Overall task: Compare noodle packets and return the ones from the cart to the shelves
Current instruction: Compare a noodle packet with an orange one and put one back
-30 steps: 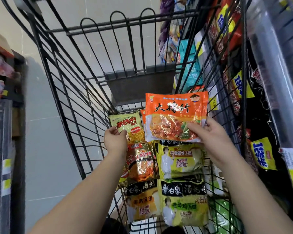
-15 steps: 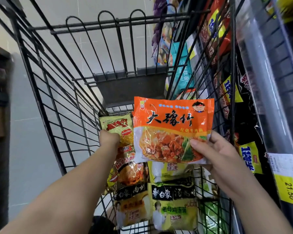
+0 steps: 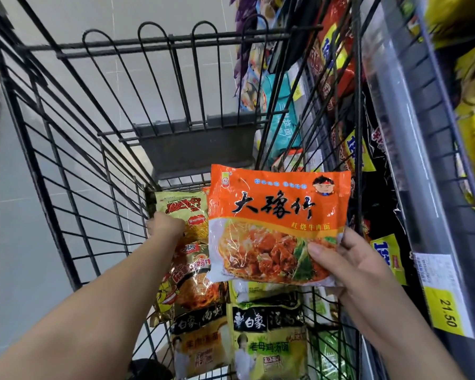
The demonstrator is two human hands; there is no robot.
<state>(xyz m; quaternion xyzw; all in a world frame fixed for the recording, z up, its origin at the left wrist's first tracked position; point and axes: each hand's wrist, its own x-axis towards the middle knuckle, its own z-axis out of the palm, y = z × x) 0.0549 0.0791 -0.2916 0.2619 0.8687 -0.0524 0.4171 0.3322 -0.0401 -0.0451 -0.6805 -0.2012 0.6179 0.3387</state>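
1 orange pkt (image 3: 277,215) in R hand (image 3: 351,267) | L hand (image 3: 165,226) at yellow pkt (image 3: 176,207)

Wire cart (image 3: 121,46) holds noodle packets (image 3: 269,349), maybe six.

Glossy, crinkled plastic orange packet (image 3: 277,229); matt black metal-wire cart (image 3: 74,171); paper price tag (image 3: 442,292).
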